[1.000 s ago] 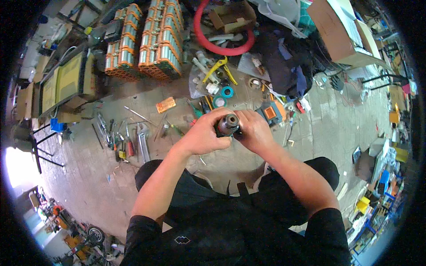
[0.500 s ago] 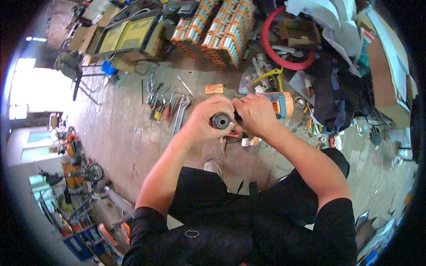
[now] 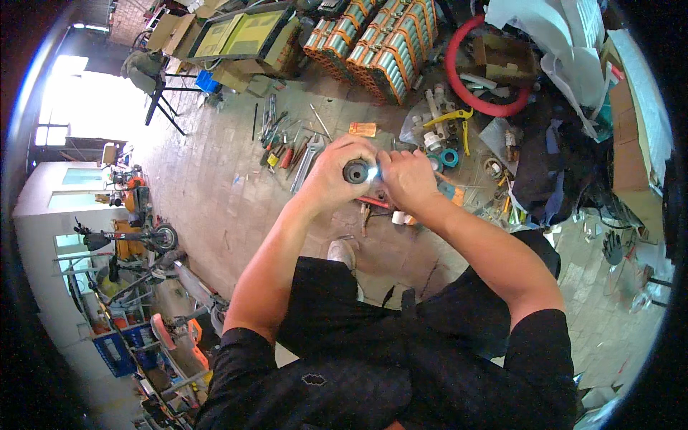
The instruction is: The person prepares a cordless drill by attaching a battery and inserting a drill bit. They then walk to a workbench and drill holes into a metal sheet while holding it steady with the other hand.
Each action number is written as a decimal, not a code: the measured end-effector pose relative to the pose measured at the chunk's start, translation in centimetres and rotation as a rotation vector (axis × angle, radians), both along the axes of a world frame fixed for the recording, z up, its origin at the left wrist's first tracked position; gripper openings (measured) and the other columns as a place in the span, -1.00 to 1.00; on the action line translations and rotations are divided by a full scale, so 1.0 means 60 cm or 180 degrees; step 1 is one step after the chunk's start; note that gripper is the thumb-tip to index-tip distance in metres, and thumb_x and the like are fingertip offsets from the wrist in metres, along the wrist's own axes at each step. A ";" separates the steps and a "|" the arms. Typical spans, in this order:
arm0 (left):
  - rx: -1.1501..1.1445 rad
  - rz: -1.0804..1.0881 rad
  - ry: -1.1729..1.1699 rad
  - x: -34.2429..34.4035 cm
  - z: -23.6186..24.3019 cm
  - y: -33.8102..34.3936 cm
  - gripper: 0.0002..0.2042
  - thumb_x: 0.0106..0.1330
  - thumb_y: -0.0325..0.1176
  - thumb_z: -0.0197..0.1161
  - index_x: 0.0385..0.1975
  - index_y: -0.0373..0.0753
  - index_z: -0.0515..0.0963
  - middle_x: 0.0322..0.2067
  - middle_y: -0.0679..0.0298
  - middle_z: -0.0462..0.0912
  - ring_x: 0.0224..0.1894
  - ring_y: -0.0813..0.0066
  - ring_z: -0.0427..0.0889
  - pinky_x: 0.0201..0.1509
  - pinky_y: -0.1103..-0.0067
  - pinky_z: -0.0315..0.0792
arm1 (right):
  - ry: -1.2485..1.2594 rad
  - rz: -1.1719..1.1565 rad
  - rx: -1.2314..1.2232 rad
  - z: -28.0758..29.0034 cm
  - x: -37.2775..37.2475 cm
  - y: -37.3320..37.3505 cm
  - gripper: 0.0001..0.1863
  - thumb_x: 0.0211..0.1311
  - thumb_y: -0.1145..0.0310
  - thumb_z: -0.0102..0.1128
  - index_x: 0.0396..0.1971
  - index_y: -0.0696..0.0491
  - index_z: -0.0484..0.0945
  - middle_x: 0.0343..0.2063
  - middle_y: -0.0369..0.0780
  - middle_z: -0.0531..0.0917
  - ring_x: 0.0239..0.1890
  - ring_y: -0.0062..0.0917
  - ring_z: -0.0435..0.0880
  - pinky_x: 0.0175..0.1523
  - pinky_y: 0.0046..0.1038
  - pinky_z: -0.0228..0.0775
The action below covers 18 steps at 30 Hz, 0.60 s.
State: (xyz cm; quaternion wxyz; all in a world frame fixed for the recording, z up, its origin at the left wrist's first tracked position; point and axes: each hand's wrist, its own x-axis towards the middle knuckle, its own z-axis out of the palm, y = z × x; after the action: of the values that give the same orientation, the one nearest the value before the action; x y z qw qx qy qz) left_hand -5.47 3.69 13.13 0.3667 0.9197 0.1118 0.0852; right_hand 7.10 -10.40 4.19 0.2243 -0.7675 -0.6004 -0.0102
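What looks like a cordless drill is held between my hands, its round dark chuck (image 3: pixel 356 171) pointing up with a hole in the middle. My left hand (image 3: pixel 335 166) is wrapped round the chuck. Fingers curled, my right hand (image 3: pixel 412 179) grips the drill beside it, apparently at the handle, which it mostly hides. A bright white light shines by the chuck, between the hands. The drill's blue and orange base (image 3: pixel 450 191) shows past my right hand. Below the hands, a red-handled tool (image 3: pixel 374 202) and a white fitting (image 3: pixel 398 217) lie on the floor.
Left of my hands lie an adjustable wrench (image 3: pixel 309 159) and several screwdrivers (image 3: pixel 276 154). Beyond are an orange card (image 3: pixel 362 129), yellow pipe cutters (image 3: pixel 462 122), a teal tape roll (image 3: pixel 449 158) and orange-framed battery packs (image 3: pixel 394 50). A red hose ring (image 3: pixel 453 57) and cardboard box (image 3: pixel 634 136) stand right.
The white light by the chuck has come on. My hands and the drill have shifted and turned slightly; the base shows less, and the teal roll has come into sight. The whole view has shifted.
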 end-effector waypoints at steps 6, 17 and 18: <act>0.0062 0.0123 -0.0336 0.027 0.001 -0.031 -0.65 -0.03 -0.53 0.45 -0.18 -0.23 0.61 0.05 0.09 0.65 0.21 0.09 0.60 0.32 0.32 0.46 | 0.0264 -0.0056 -0.0090 -0.001 0.018 -0.025 -0.81 0.16 0.35 0.29 -0.24 0.07 0.59 -0.36 -0.12 0.77 -0.29 -0.28 0.81 -0.19 -0.21 0.61; -0.0842 -0.0040 -0.0272 0.048 -0.022 -0.027 -0.73 0.03 -0.56 0.44 -0.26 -0.21 0.60 0.01 0.18 0.67 0.16 0.26 0.63 0.30 0.37 0.44 | 0.2095 0.0391 -0.1214 0.007 0.080 -0.047 -0.41 0.10 -0.02 0.50 -0.03 0.14 0.61 -0.20 0.02 0.77 -0.15 -0.06 0.78 0.00 -0.13 0.61; -0.0895 -0.0140 -0.0258 0.052 -0.018 -0.025 -0.74 0.02 -0.56 0.45 -0.27 -0.20 0.60 0.03 0.17 0.66 0.17 0.29 0.62 0.30 0.38 0.44 | 0.2227 0.0409 -0.1227 0.005 0.081 -0.047 -0.38 0.10 -0.04 0.49 -0.01 0.14 0.61 -0.19 0.02 0.77 -0.13 -0.07 0.78 0.01 -0.14 0.61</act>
State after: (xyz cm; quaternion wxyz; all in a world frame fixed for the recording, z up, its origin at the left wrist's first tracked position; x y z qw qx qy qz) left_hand -2.38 2.22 12.06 0.4978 0.8573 0.0876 0.0978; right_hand 11.94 -13.24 4.47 0.2673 -0.7136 -0.5255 0.3785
